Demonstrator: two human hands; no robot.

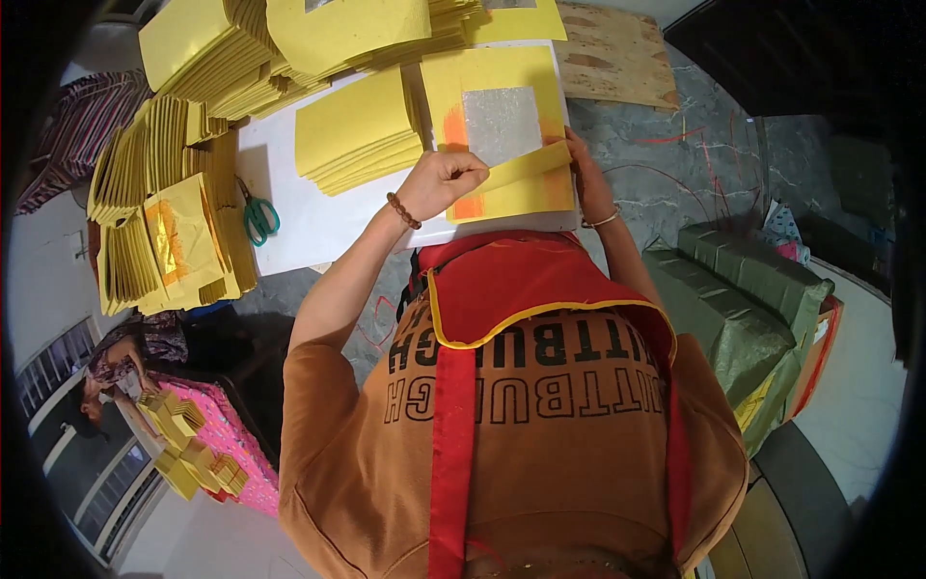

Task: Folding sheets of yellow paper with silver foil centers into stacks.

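Observation:
A yellow paper sheet (444, 82) with a silver foil square and orange patches lies near the table's right edge, on what looks like more of the same paper. Its near edge is turned up in a slanting band. My left hand (446, 181) is closed, with thumb and finger pinching the band's left end. At the band's right end, my right hand (590, 183) grips the paper's edge, fingers partly hidden by it. Just left of the sheet sits a stack of folded yellow papers (357, 130).
Bundles of folded yellow paper (145, 164) crowd the white table's (309, 236) left side, and more stacks (347, 39) line its far side. Green-handled scissors (258, 217) lie near the left bundles. Wrapped green packages (728, 289) stand at right. Another person (121, 362) works at a pink-covered table.

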